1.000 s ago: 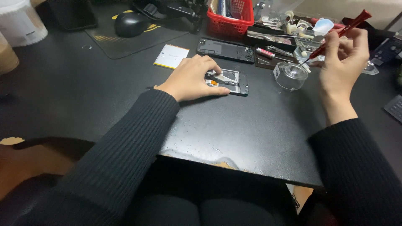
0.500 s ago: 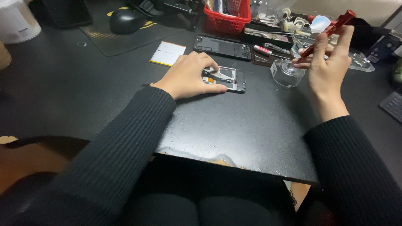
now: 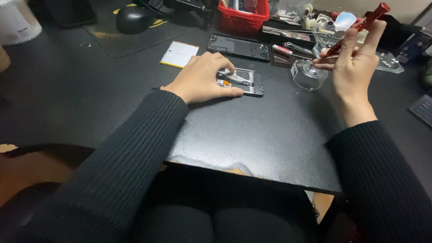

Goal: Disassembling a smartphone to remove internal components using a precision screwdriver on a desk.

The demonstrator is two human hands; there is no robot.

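Phone (image 3: 240, 82) lay on bench (image 3: 270, 135), long axis left-right, pinned under your left hand (image 3: 202, 78). Right hand (image 3: 353, 67), raised well to its right, pinched red screwdriver (image 3: 357, 28), tip angled down-left.

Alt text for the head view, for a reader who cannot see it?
A person's left hand rests on an opened phone on a black table, while the right hand holds a red screwdriver raised above a clear dish. A second phone frame, a red basket, a mouse and small tools lie behind.
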